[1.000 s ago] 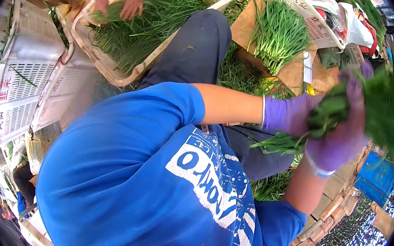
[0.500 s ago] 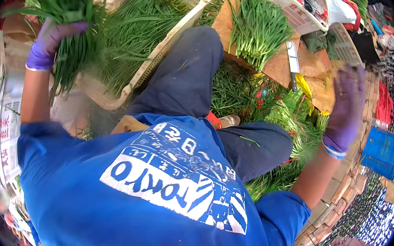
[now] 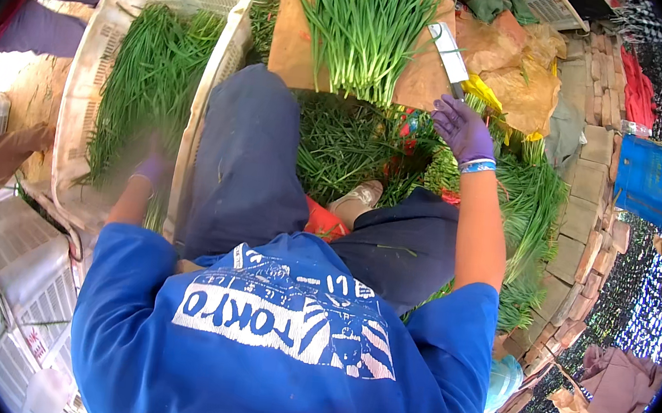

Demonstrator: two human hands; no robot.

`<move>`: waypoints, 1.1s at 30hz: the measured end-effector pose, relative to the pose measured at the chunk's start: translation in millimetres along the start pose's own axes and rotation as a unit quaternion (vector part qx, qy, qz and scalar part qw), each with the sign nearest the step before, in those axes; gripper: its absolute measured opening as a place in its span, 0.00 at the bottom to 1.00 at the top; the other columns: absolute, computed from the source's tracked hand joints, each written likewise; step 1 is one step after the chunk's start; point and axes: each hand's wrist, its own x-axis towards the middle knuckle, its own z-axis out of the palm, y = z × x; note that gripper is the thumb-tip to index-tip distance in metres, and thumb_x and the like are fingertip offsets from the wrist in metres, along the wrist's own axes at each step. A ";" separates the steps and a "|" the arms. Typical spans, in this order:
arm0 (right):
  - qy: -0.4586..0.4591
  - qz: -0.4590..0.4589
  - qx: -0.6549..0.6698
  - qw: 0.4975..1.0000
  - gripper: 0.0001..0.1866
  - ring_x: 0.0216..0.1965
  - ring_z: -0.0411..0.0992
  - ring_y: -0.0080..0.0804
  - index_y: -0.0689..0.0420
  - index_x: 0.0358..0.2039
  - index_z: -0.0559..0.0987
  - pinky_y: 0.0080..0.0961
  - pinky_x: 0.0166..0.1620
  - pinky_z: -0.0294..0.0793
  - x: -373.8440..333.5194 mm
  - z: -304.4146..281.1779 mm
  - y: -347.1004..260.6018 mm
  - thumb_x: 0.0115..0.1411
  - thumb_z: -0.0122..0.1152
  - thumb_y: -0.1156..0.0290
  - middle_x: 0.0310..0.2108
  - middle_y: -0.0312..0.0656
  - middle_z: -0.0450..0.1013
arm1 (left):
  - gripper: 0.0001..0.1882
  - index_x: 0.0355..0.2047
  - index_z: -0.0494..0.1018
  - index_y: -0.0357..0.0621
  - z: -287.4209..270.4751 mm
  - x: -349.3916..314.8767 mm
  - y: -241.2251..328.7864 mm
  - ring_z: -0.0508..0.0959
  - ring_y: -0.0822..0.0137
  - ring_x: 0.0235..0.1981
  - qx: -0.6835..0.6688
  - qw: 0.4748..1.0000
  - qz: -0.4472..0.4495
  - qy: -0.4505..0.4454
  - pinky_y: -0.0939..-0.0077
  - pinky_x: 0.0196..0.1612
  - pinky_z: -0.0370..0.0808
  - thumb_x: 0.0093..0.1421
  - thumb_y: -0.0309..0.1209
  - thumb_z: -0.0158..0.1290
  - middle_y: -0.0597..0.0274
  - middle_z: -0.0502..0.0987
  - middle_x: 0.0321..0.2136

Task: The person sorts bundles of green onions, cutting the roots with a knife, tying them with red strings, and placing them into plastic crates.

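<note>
My left hand (image 3: 151, 170), in a purple glove, is down inside the near end of a white plastic crate (image 3: 243, 16). It is smeared by motion among long green chives (image 3: 148, 66), so its fingers cannot be made out. My right hand (image 3: 464, 133), gloved in purple too, has its fingers apart at the handle end of a knife (image 3: 448, 53); whether they touch it is unclear. That knife has a broad pale blade and a dark handle, and lies across the right edge of a brown board (image 3: 290, 45). A chive bunch (image 3: 370, 29) rests on the board, pale stems toward me.
Loose green leaves (image 3: 338, 139) cover the ground between my legs. More chives (image 3: 527, 219) lie right of my knee, beside a low brick edge (image 3: 590, 258). A blue container (image 3: 649, 185) stands beyond it. Another person's purple sleeve (image 3: 47, 27) shows at the far left.
My left hand has come down from the upper left into the crate, and the chives it held are no longer raised. My right hand has moved inward to the knife handle. The view has shifted.
</note>
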 end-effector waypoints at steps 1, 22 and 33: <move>0.026 0.004 0.011 1.000 0.18 0.36 0.69 0.32 0.60 0.44 0.68 0.27 0.43 0.67 10.1 -4.7 4.9 0.54 0.47 0.66 0.39 0.43 0.70 | 0.49 0.59 0.33 0.47 -32.1 -43.2 64.8 0.67 0.55 0.48 0.062 0.996 -0.040 -0.044 0.70 0.49 0.63 0.46 0.31 0.55 0.39 0.65 0.46; 0.363 -0.157 -0.433 0.810 0.11 0.27 0.71 0.44 0.53 0.27 0.78 0.34 0.29 0.69 194.5 45.5 41.5 0.49 0.48 0.63 0.26 0.47 0.73 | 0.19 0.24 0.73 0.38 -40.2 62.7 380.5 0.72 0.72 0.17 -0.042 0.970 0.025 -0.239 0.80 0.18 0.64 0.51 0.46 0.51 0.58 0.74 0.19; 0.270 -0.128 -0.010 0.954 0.13 0.26 0.71 0.42 0.62 0.33 0.74 0.32 0.29 0.69 182.4 19.5 64.0 0.53 0.48 0.67 0.22 0.48 0.73 | 0.13 0.23 0.72 0.38 -16.8 87.3 395.6 0.65 0.79 0.06 -0.118 0.968 0.012 -0.222 0.88 0.07 0.56 0.55 0.36 0.47 0.60 0.75 0.16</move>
